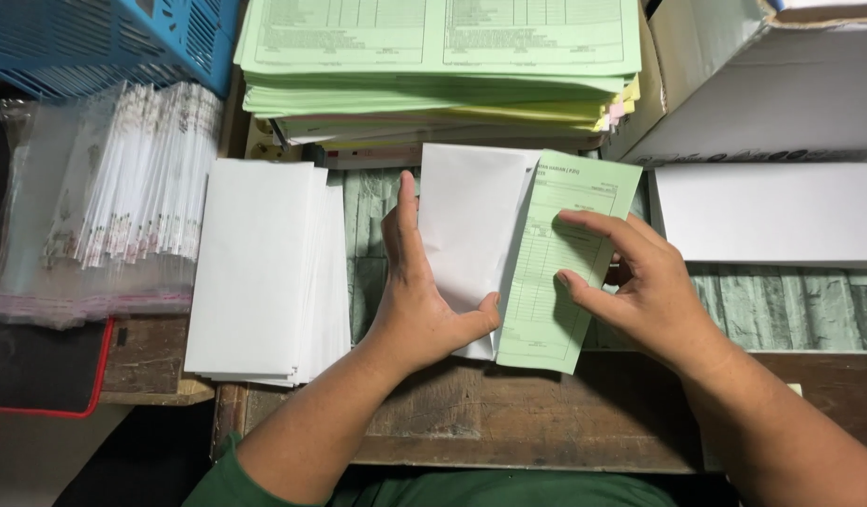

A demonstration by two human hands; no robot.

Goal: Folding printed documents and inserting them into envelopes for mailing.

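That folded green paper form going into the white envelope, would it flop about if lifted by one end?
Probably a little: the folded green paper form looks thin, so it should be light and bendy. Its fold likely stiffens it lengthwise, and it lies flat under the right hand. It may slide easily on the white envelope that the left hand steadies.

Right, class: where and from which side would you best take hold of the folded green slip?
Probably its bare lower right edge, coming from the right. The green slip lies tilted, its left edge tucked against the white envelope under the left hand. The right hand already rests fingers on its right side, so a thumb-and-finger pinch there looks easiest.
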